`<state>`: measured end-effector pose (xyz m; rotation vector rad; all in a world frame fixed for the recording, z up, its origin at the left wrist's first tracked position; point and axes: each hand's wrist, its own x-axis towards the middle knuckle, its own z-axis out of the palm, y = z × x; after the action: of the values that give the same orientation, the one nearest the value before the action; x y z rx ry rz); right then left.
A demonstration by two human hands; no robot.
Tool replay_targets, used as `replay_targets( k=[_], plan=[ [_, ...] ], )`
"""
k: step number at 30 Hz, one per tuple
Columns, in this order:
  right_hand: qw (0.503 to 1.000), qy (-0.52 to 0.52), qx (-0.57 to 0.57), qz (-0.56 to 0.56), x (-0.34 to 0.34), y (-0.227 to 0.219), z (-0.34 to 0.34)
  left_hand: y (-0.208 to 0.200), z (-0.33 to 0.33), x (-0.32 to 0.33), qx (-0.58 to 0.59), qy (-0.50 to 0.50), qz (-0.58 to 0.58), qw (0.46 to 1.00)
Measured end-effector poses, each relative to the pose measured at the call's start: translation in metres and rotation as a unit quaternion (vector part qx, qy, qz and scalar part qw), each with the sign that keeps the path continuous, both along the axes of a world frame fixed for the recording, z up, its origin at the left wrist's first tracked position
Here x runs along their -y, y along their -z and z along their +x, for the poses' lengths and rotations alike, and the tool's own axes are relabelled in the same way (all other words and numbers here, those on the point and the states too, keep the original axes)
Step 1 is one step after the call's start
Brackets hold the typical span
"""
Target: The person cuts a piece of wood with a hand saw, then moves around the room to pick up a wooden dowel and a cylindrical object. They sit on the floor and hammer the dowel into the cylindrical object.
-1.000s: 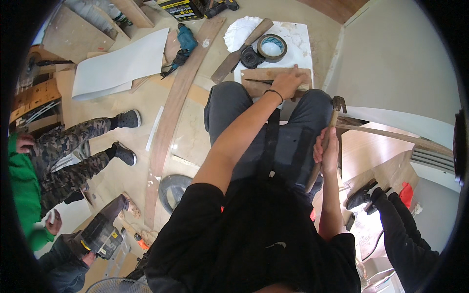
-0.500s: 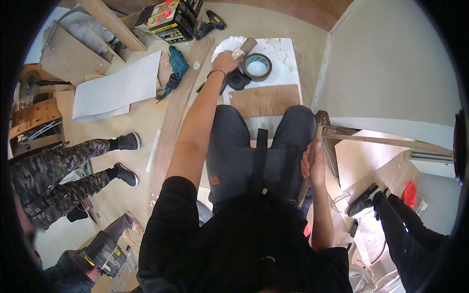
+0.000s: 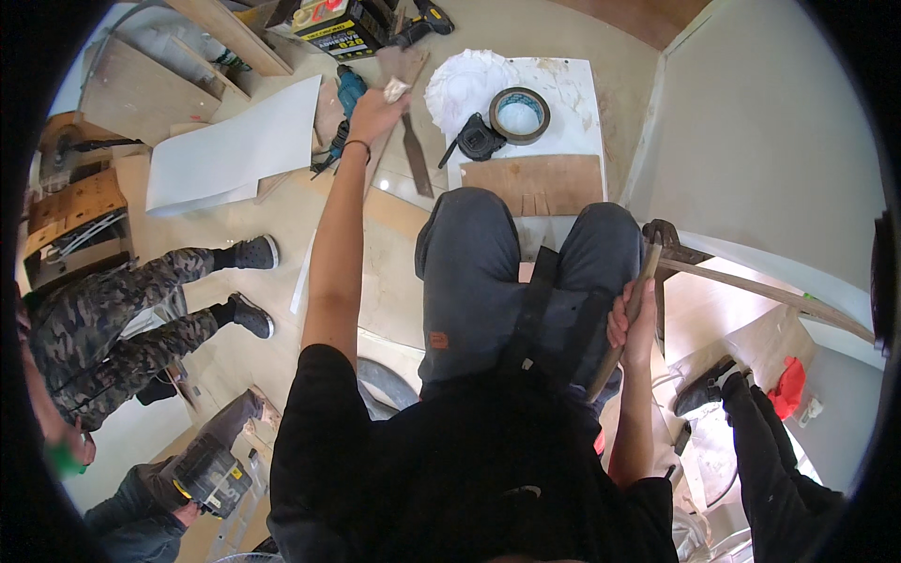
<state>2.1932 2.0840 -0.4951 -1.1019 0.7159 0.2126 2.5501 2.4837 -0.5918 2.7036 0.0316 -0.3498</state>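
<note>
— Starting on the left, what do you see?

— One person in spotty green trousers (image 3: 122, 310) sits on the floor, two black shoes out. Next to them lies one big white sheet (image 3: 235, 150), curled at the edge.

— And near the top?

— One yellow and black box (image 3: 345, 26) with a round red patch on top. Just beside it lies one blue drill (image 3: 349, 89).

— Where is the left hand?

— The left hand (image 3: 375, 114) is stretched far out over the floor. Its fingers are curled around something small and pale (image 3: 396, 89), maybe a scrap of wood; I cannot tell for sure. One thin dark wood strip (image 3: 415, 155) lies just beside that hand.

— What comes next?

— One white board (image 3: 572, 94) on the floor. On it sit one roll of tape (image 3: 519, 114), one black tape measure (image 3: 481, 141) and one crumpled white bag (image 3: 465, 84). One flat brown board (image 3: 540, 183) lies at its near edge, by the knees.

— And the right hand?

— The right hand (image 3: 633, 324) is closed tight around the wooden handle of one hammer (image 3: 627, 310), beside the right leg. The hammer head points up.

— Anything at the far right?

— One red rag (image 3: 788, 387), near another person's dark leg (image 3: 779, 469).
</note>
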Motion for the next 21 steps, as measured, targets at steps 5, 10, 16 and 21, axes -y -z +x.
replay_targets(
  k=[5,10,16,21],
  plan=[
    [1.0,-0.001,-0.012,-0.007,-0.002,-0.001,0.005,0.081,-0.054,-0.039,-0.091,-0.057,0.082,0.991],
    [0.999,0.003,-0.034,-0.001,-0.003,-0.002,0.006,0.15,-0.114,-0.022,-0.206,-0.106,0.125,0.965],
    [0.999,-0.003,-0.036,-0.023,-0.002,-0.003,0.008,0.185,-0.14,0.003,-0.226,-0.096,0.123,0.962],
    [0.999,-0.009,-0.033,-0.034,-0.004,-0.006,0.009,0.168,-0.143,0.014,-0.077,-0.139,0.079,0.984]
  ],
)
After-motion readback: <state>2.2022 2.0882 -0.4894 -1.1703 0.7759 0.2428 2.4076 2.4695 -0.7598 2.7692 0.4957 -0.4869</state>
